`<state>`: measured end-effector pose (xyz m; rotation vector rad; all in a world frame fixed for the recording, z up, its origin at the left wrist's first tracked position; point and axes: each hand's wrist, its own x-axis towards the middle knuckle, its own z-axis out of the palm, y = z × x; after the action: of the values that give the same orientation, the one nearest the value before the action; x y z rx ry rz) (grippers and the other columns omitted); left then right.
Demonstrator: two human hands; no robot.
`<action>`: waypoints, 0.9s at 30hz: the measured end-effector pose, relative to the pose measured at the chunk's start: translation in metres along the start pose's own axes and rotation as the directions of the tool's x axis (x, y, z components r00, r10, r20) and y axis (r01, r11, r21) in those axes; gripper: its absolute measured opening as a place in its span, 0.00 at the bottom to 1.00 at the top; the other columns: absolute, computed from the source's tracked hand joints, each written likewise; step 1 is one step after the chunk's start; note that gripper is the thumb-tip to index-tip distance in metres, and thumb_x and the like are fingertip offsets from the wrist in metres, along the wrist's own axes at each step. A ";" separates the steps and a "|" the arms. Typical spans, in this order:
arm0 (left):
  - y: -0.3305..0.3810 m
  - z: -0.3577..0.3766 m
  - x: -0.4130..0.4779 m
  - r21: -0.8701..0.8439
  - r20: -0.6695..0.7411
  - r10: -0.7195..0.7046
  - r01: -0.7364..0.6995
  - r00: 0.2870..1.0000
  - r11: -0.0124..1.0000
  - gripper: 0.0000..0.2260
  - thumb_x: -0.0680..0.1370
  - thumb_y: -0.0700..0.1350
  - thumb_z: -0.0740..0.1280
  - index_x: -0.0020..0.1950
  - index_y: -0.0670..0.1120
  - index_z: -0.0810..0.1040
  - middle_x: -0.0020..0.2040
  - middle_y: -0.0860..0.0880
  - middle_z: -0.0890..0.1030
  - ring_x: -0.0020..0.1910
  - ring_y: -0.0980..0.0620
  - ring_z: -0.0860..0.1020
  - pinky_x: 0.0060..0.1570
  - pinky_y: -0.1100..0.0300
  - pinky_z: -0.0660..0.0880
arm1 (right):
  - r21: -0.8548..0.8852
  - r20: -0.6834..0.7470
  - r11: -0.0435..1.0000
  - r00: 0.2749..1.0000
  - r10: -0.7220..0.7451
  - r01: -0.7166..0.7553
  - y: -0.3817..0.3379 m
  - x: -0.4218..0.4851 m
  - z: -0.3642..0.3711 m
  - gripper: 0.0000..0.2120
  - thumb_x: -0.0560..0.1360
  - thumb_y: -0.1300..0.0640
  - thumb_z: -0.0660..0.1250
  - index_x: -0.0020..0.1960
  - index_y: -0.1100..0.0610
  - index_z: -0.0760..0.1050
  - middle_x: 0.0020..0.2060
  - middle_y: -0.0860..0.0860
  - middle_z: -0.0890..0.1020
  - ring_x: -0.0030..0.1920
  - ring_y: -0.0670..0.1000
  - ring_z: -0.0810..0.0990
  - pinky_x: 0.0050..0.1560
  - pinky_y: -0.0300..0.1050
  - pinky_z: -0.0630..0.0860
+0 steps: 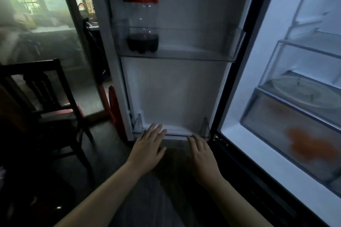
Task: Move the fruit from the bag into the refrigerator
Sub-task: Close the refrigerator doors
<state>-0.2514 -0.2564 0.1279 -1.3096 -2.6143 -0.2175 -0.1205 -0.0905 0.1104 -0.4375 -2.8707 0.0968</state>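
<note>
Head view. At centre stands the open refrigerator door, its inner face toward the camera. Both bare hands reach toward the door's bottom edge, palms down, fingers spread, holding nothing. The left hand has its fingertips over the lip of the lowest door rack; the right hand lies just beside it to the right, fingertips near the same lip. Whether either hand touches the rack cannot be told.

Higher on the door, a clear shelf carries a bottle with a red label and a little dark liquid at its base; the bottle stands upright at the shelf's left end.

At right, the lit refrigerator is open. Its frosted bottom drawer shows blurred orange shapes, the fruit, behind the front wall. On the glass shelf just above the drawer rests a pale plate.

At left, a dark wooden chair stands on the floor, near a glass door. The bag is not identifiable.
</note>
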 end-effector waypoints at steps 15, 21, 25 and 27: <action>-0.094 0.029 -0.027 -0.193 0.054 -0.037 0.047 0.998 0.980 0.27 0.81 0.55 0.55 0.77 0.51 0.50 0.77 0.49 0.53 0.76 0.51 0.48 0.71 0.58 0.44 | 0.026 0.146 0.999 0.989 0.016 -0.020 -0.099 0.044 0.027 0.36 0.79 0.52 0.58 0.77 0.51 0.37 0.77 0.54 0.41 0.74 0.53 0.34 0.69 0.47 0.33; -0.098 0.040 -0.025 -0.222 -0.026 -0.002 -0.003 1.000 0.975 0.26 0.78 0.49 0.62 0.75 0.49 0.60 0.74 0.47 0.62 0.76 0.47 0.54 0.73 0.55 0.48 | 0.018 0.072 0.999 0.997 0.040 -0.041 -0.094 0.044 0.043 0.37 0.70 0.57 0.68 0.76 0.54 0.56 0.73 0.59 0.62 0.75 0.60 0.55 0.74 0.56 0.52; -0.099 0.045 -0.032 -0.165 -0.033 0.035 -0.040 0.999 0.986 0.29 0.76 0.46 0.66 0.75 0.48 0.60 0.74 0.45 0.64 0.75 0.45 0.58 0.72 0.51 0.52 | 0.044 0.061 0.999 0.998 0.020 -0.023 -0.091 0.039 0.045 0.35 0.74 0.58 0.64 0.77 0.53 0.52 0.76 0.57 0.56 0.76 0.58 0.48 0.75 0.53 0.47; -0.096 0.045 -0.038 -0.167 -0.039 0.043 -0.049 0.998 0.985 0.30 0.75 0.46 0.68 0.75 0.48 0.60 0.73 0.45 0.64 0.74 0.45 0.58 0.72 0.50 0.53 | 0.036 0.050 0.999 0.999 0.021 -0.023 -0.088 0.034 0.046 0.35 0.73 0.59 0.65 0.76 0.54 0.54 0.75 0.58 0.58 0.76 0.58 0.50 0.75 0.56 0.51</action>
<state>-0.3120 -0.3324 0.0708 -1.4034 -2.5811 -0.4586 -0.1883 -0.1660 0.0820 -0.4666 -2.9076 0.1659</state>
